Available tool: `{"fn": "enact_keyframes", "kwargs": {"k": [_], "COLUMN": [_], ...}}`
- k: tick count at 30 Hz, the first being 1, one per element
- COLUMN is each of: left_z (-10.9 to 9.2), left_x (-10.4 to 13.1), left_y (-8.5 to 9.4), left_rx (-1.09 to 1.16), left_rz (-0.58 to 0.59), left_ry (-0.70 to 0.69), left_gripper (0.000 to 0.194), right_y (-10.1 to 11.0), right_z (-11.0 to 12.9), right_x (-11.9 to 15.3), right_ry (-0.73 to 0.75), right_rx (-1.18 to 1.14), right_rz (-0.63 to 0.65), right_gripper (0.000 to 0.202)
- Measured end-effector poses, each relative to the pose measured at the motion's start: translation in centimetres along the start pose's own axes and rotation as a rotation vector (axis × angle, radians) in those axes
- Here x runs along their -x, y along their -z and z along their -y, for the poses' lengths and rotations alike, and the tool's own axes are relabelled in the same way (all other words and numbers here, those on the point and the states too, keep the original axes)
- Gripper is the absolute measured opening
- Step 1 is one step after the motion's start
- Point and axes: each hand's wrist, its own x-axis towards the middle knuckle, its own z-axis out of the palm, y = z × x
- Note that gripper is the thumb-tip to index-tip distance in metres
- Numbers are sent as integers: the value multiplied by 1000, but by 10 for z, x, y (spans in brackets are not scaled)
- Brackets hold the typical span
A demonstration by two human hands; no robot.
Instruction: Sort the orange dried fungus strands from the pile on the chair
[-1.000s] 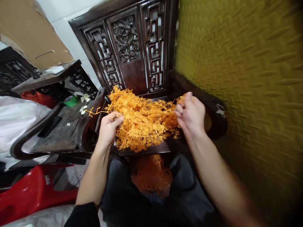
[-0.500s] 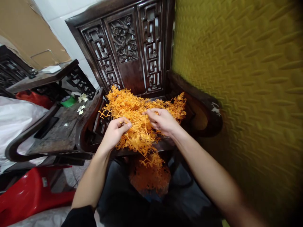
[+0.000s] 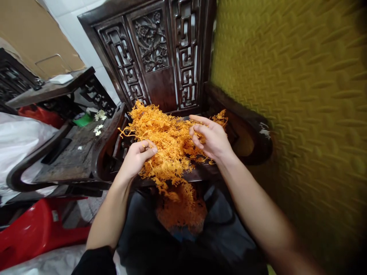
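A tangled heap of thin, branching orange sprigs lies on the seat of a dark carved wooden chair. Some strands hang over the seat's front edge. My left hand is at the near left side of the heap, thumb and forefinger pinched on an orange sprig, most of which blends into the pile. Above the heap's right part is my right hand, forefinger stretched out and the other fingers loosely curled. Nothing can be made out between its fingers.
Between my knees sits an orange-brown mass. A wooden side table on the left bears green tape and pale flower pieces. A red plastic stool is lower left. The yellow textured wall stands close on the right.
My right hand has moved right, away from the middle of the heap, and its forefinger has straightened. The left hand keeps its pinch in nearly the same place. The hanging strands have shifted.
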Motion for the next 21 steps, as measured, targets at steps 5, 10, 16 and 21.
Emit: {"fn": "enact_keyframes", "kwargs": {"k": [5,10,16,21], "left_z": [-4,-6,-5,-8], "left_x": [1,2,3,3], "left_y": [-3,-2,2,-1], "left_rx": [-72,-117,-85,-70], "left_rz": [73,87,52,86], "left_ry": [-22,9,3,0], "left_gripper": [24,22,19,19], "right_y": [-5,0,14,8], "right_z": [-5,-6,4,-3], "right_x": [7,-3,-9,4], "right_ry": [15,261,327,26], "right_rx": [427,450,78,475], "right_rz": [388,21,-239,357], "right_gripper": [34,34,45,39]}}
